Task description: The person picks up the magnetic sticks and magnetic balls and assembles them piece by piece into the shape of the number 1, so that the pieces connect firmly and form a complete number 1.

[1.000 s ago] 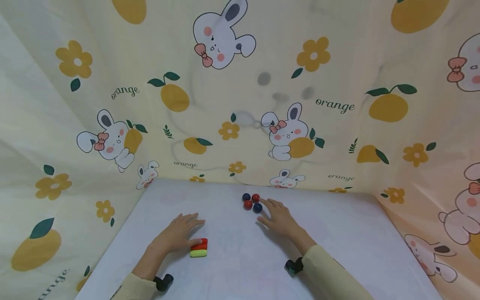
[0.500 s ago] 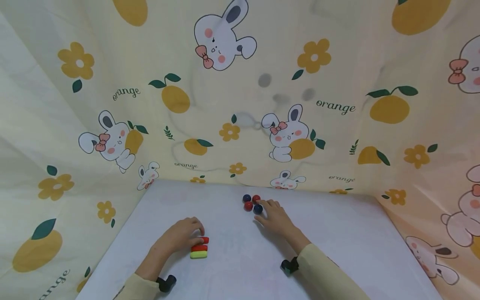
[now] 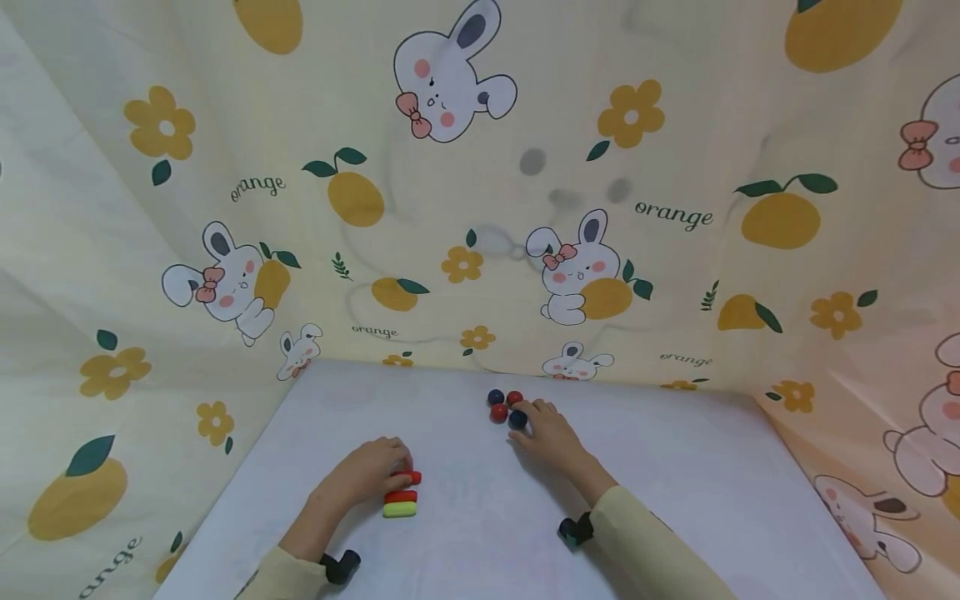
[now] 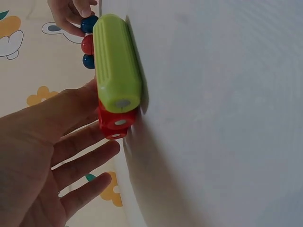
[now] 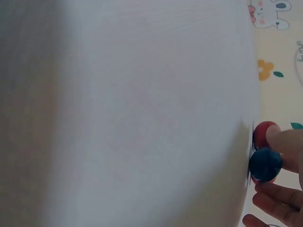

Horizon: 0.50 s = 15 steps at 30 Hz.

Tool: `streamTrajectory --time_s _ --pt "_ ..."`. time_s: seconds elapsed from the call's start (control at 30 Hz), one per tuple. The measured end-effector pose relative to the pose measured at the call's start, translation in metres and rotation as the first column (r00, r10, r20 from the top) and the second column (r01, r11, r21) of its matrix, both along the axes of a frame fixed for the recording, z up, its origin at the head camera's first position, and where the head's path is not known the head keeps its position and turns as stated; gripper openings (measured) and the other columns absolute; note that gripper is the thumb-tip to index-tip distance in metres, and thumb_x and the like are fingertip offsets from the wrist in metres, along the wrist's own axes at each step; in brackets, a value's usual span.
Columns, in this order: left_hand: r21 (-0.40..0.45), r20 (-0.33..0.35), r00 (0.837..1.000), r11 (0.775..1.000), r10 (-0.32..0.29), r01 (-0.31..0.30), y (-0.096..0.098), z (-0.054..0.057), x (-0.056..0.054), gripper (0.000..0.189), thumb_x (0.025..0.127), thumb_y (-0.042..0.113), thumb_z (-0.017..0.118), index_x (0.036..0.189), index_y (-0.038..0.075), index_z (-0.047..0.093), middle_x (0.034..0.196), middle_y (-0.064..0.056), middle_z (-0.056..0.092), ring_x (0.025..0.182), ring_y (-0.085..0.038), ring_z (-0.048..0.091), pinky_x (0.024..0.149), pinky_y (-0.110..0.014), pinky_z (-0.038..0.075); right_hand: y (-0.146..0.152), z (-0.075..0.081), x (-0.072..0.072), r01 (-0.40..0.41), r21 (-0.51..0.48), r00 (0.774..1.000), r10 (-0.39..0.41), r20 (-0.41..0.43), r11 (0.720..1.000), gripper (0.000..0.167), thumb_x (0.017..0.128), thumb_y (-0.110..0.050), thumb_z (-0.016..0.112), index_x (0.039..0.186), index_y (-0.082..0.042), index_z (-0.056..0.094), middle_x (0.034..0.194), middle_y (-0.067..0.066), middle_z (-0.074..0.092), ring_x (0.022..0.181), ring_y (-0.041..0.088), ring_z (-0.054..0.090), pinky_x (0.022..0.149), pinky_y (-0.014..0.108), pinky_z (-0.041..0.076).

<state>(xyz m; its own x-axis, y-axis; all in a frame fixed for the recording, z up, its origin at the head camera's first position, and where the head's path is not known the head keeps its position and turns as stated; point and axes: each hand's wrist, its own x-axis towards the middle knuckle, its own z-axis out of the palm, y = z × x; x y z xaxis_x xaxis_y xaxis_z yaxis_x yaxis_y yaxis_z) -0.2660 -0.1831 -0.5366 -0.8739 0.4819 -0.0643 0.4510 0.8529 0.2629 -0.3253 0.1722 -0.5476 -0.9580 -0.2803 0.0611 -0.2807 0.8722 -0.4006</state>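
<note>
In the head view, my left hand (image 3: 363, 471) pinches the far red stick (image 3: 408, 477) between thumb and fingers. Just nearer lie a second red stick (image 3: 401, 497) and a yellow-green stick (image 3: 400, 509), side by side. The left wrist view shows round metal dots on the ends of the chunky sticks, the yellow-green one (image 4: 116, 61) in front. My right hand (image 3: 553, 437) has its thumb and fingers around a dark blue ball (image 3: 518, 420), seen close up as a blue ball (image 5: 265, 164) in the right wrist view. Touching or close by are two red balls (image 3: 498, 413) and another dark blue ball (image 3: 496, 398).
Both hands work over a white tabletop (image 3: 465, 542). A cream cloth (image 3: 480, 183) printed with rabbits and oranges hangs behind it and along both sides. Each wrist carries a small black device (image 3: 576, 531).
The left fingers have curled in and slid the far red stick away from the second one, leaving a gap. The right thumb and fingers have closed in around the near dark blue ball.
</note>
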Motion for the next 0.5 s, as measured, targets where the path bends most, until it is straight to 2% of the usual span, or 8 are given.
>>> streamTrajectory --time_s 0.23,0.5 --pt "0.005 0.000 1.000 1.000 -0.009 0.009 0.0039 -0.0007 -0.0004 0.017 0.096 0.032 0.083 0.106 0.020 0.075 0.096 0.009 0.066 0.085 -0.010 0.056 0.083 -0.034 0.057 -0.0003 0.0020 0.0025 0.000 0.015 0.999 0.001 -0.036 1.000 0.048 0.097 -0.019 0.080 0.141 -0.012 0.064 0.128 0.012 0.068 0.121 0.032 0.061 0.107 0.054 0.051" --pt "0.067 0.031 0.999 0.998 -0.011 0.009 0.0092 0.0018 -0.0001 0.016 0.098 0.030 0.081 0.108 0.021 0.072 0.092 0.012 0.065 0.083 -0.008 0.056 0.081 -0.033 0.057 -0.0011 0.0022 0.0020 0.023 0.041 0.998 -0.021 -0.060 0.999 0.043 0.094 -0.016 0.083 0.134 -0.014 0.067 0.121 0.010 0.071 0.116 0.032 0.066 0.102 0.054 0.054"
